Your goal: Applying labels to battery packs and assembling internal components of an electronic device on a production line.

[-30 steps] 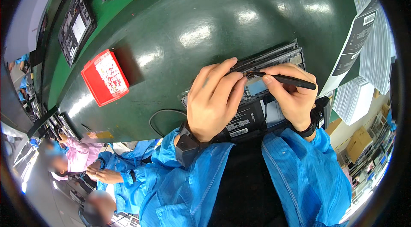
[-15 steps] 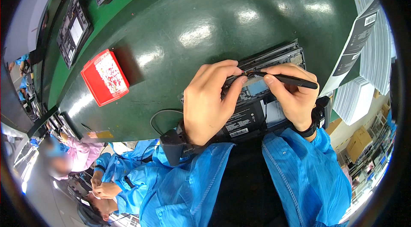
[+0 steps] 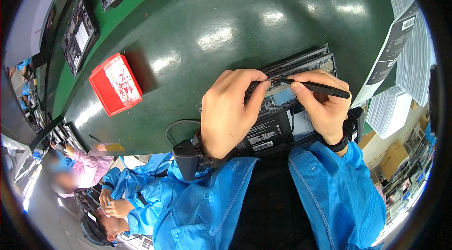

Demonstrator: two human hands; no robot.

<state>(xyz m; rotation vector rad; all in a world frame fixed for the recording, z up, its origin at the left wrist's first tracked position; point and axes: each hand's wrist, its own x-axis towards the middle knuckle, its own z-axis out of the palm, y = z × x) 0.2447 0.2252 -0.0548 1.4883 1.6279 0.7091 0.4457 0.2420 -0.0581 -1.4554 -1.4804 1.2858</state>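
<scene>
My right hand (image 3: pixel 322 99) grips black tweezers (image 3: pixel 325 90) near their front, with the tips pointing left. Thumb and forefinger of my left hand (image 3: pixel 230 108) are pinched together just beside the tweezer tips. Whatever sits between those fingers is too small to make out. Both hands rest over an opened laptop base (image 3: pixel 282 97), whose circuit board shows between them. Its black battery (image 3: pixel 268 133), with a printed label, lies on the side toward me. My left hand covers the left part of the base. Another dark laptop part (image 3: pixel 301 61) shows behind it.
A red tray (image 3: pixel 106 92) with small white bits stands left on the green table (image 3: pixel 188 80). Beyond it, opened devices (image 3: pixel 80 38) lie on a bright green strip (image 3: pixel 106 19). White sheet stacks (image 3: pixel 412 71) stand right. A co-worker in blue (image 3: pixel 146 203) is at lower left.
My left thumb and forefinger have drawn closer together near the tweezer tips. The devices on the green strip have shifted slightly toward the lower left. My right hand is nearly still.
</scene>
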